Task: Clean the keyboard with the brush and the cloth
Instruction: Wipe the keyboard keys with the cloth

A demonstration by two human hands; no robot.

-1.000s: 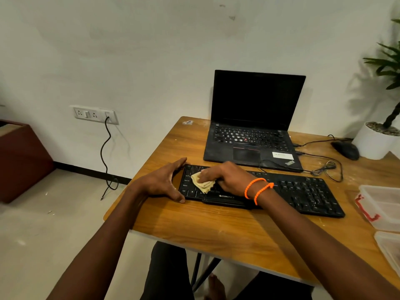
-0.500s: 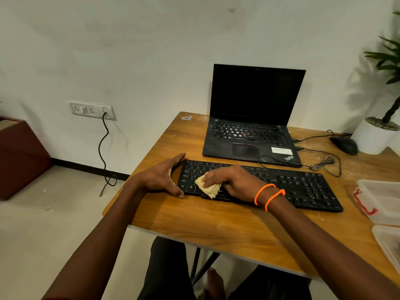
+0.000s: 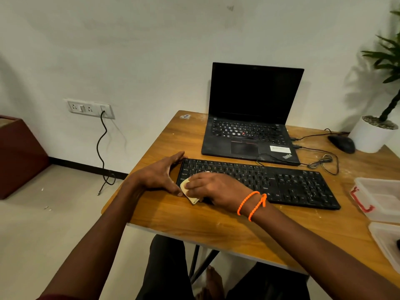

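Observation:
A black keyboard (image 3: 281,182) lies across the wooden table (image 3: 194,221) in front of me. My right hand (image 3: 213,187) presses a pale yellow folded cloth (image 3: 187,190) onto the keyboard's near left corner; most of the cloth is hidden under my fingers and its tip hangs over the front edge. My left hand (image 3: 161,175) rests on the table against the keyboard's left end, thumb at the near corner and fingers at the far corner. No brush is visible.
An open black laptop (image 3: 251,118) stands just behind the keyboard. A black mouse (image 3: 342,144) with its cable and a white plant pot (image 3: 372,135) sit at the back right. Clear plastic containers (image 3: 381,198) line the right edge.
My right hand has drawn the cloth from the upper key rows towards me and left, down to the keyboard's front left corner. My left hand has stayed at the left end.

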